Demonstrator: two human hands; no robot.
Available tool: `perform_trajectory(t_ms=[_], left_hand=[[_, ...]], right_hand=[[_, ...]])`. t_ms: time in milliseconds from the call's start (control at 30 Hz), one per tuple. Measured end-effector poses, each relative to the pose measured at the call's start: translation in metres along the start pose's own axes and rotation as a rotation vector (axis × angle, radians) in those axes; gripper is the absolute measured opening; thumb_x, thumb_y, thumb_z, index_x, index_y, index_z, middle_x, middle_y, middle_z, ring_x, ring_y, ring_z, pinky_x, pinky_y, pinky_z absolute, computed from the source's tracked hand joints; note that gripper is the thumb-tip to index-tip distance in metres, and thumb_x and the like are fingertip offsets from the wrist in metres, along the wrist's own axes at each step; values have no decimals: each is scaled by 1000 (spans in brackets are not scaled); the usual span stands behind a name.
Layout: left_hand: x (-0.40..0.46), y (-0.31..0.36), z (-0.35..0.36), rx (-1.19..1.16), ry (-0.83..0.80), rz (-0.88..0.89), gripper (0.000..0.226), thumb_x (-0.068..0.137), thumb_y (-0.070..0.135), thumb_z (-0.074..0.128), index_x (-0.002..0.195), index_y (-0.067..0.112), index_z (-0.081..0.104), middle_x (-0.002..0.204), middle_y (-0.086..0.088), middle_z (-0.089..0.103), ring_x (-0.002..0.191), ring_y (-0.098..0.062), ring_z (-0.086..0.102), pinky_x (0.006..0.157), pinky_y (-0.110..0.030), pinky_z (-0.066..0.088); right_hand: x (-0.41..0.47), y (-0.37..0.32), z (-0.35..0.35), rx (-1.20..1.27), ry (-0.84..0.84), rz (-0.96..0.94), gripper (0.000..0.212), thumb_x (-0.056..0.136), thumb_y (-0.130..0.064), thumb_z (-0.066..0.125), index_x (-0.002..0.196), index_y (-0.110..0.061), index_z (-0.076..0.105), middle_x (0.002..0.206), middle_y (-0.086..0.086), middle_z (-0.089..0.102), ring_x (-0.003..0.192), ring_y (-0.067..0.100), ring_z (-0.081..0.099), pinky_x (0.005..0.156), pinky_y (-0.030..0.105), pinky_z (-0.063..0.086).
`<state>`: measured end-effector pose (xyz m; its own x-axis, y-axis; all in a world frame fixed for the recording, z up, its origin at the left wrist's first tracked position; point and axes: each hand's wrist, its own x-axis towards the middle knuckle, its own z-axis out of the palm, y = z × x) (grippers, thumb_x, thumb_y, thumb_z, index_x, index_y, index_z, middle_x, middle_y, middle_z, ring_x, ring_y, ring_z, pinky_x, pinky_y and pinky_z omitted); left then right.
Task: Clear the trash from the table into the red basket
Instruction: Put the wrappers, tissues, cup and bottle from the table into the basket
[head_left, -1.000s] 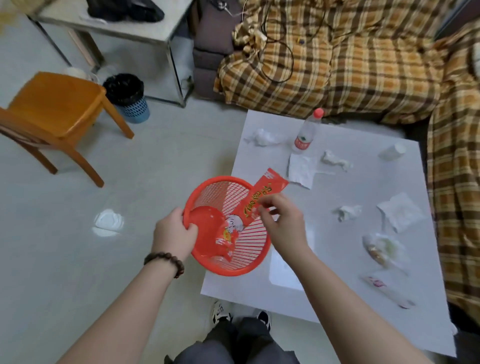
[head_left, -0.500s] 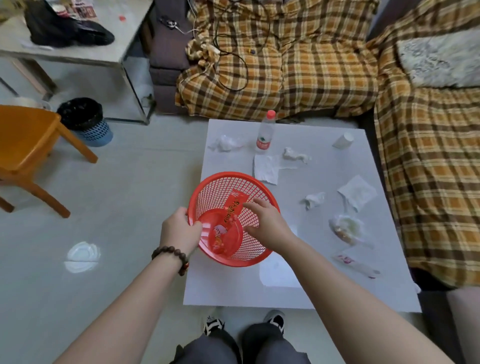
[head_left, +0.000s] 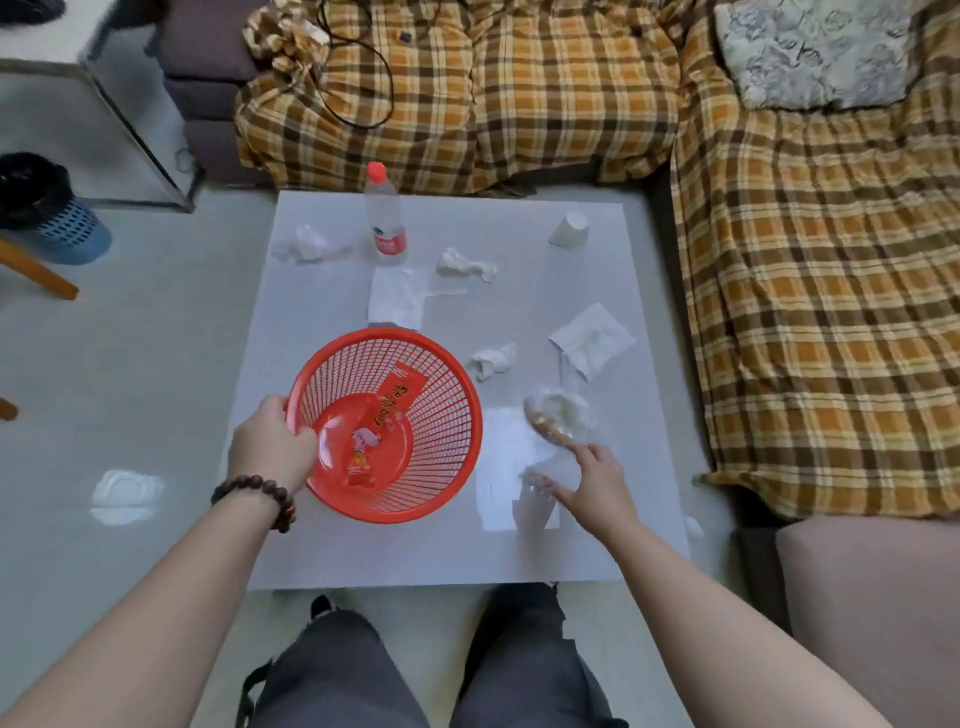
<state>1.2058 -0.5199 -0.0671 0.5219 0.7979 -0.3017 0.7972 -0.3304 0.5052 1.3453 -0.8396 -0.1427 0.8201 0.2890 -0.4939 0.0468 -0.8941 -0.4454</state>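
Note:
The red mesh basket (head_left: 457, 384) rests on the white table (head_left: 415, 551), tipped toward me, with a red snack wrapper (head_left: 382, 415) inside. My left hand (head_left: 270, 447) grips its left rim. My right hand (head_left: 595, 480) hovers low over the table right of the basket, fingers spread, index finger touching a clear plastic bag (head_left: 561, 415) with food scraps. A small wrapper lies mostly hidden under its fingertips. Crumpled tissues (head_left: 491, 358) (head_left: 465, 262) (head_left: 309, 244), flat napkins (head_left: 592, 340) (head_left: 397, 296), a plastic bottle (head_left: 385, 218) and a tipped paper cup (head_left: 571, 228) lie farther back.
A plaid-covered sofa (head_left: 519, 104) wraps the table's far and right sides. A blue bin with a black liner (head_left: 47, 218) and an orange chair leg (head_left: 36, 270) stand on the floor at left. A white scrap (head_left: 124, 493) lies on the floor. My knees are below the table's near edge.
The red wrapper left my right hand and dropped into the basket. My right hand then moved out of the basket to the right, down to the clear bag. The left hand kept its grip.

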Motion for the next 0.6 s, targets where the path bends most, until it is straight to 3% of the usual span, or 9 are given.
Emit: perform_trajectory(t_ms=[133,300,600], left_hand=[[-33,19,39,11,76,-105,23,87,6,50,108,7,59,100,-23,66,80,-34,55,70,-37,43],[-60,26,64,34,125,-192,25,87,8,49,111,8,59,96,-20,66,77,-29,50,70,-35,39],[-77,33,79,2,147,-262,25,87,11,50,111,13,57,87,-16,66,77,-36,60,66,-36,43]], right_hand=[[27,50,1,-97,-125,-29,66,82,-30,65,140,-23,35,145,6,33,132,29,33,102,41,41],[60,71,10,-180,-217,-120,68,82,-33,67,140,-24,32,150,7,25,133,31,30,100,42,42],[93,80,31,-241,-316,-142,66,81,-17,65,139,-22,32,152,6,23,122,35,43,89,40,45]])
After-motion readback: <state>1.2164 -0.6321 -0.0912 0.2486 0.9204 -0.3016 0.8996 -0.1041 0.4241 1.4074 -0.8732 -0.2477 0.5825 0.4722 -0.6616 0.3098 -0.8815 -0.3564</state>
